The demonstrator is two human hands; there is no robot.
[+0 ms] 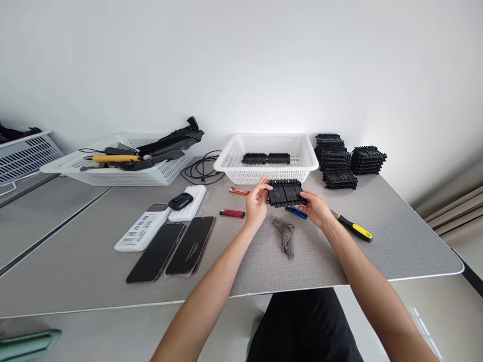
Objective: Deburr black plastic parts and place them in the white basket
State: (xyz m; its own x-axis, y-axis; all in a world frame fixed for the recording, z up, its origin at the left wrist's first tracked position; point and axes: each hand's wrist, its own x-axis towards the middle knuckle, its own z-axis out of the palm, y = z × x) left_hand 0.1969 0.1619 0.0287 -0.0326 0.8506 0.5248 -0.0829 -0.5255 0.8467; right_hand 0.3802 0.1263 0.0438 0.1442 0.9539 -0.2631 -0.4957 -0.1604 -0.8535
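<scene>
Between both hands I hold a flat black plastic ridged panel (286,193), its edges toothed, above the table. My left hand (258,201) grips its left edge, and my right hand (315,205) grips the right edge. Just behind it stands a white basket (266,177) with two similar black panels (278,158) inside. Under my right hand lies a blue lighter (296,212). A crumpled grey cloth (286,237) rests on the table below the panel. To the left of my left hand are a red lighter (232,213) and an orange lighter (239,191).
Stacks of black panels (334,156) (368,160) stand at the back right. A yellow-and-black handled tool (354,228) lies right of my arm. Phones (191,246), power banks (141,229), a coiled cable (204,171) and a loaded basket (158,176) occupy the left.
</scene>
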